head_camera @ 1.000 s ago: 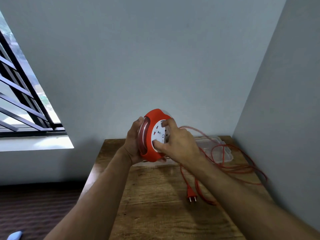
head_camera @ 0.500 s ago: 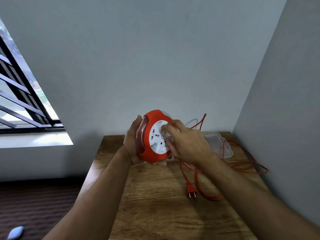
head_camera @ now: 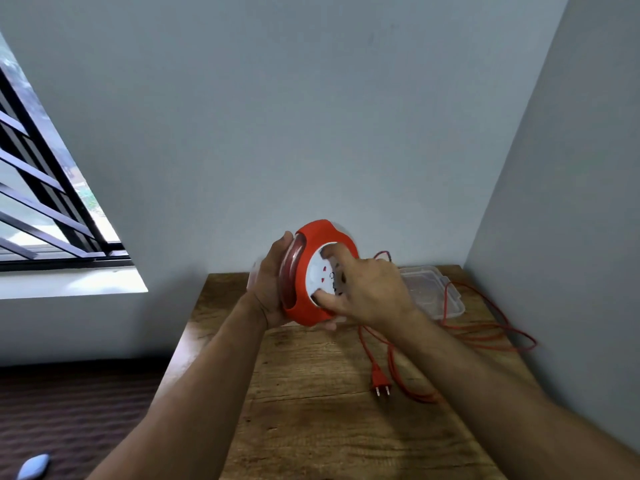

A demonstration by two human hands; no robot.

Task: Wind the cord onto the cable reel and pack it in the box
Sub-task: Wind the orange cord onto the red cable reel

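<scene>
I hold a round orange cable reel (head_camera: 311, 242) with a white socket face above the far part of a wooden table (head_camera: 311, 410). My left hand (head_camera: 268, 289) cups its back. My right hand (head_camera: 367, 289) grips the white centre, fingers pressed on the face. A loose orange cord (head_camera: 485, 330) runs from behind the reel, loops over the right side of the table and ends in an orange plug (head_camera: 381, 384) lying flat. A clear plastic box (head_camera: 433, 292) lies behind my right hand, partly hidden.
Grey walls close the table's far and right sides. A barred window (head_camera: 41, 209) with a white sill is at left. Dark carpet lies left of the table, with a small pale blue object (head_camera: 33, 465) on it.
My right hand has turned on the reel's white face, fingers shifting around it. The raised loop of cord behind the reel has dropped lower. The plug has stayed put.
</scene>
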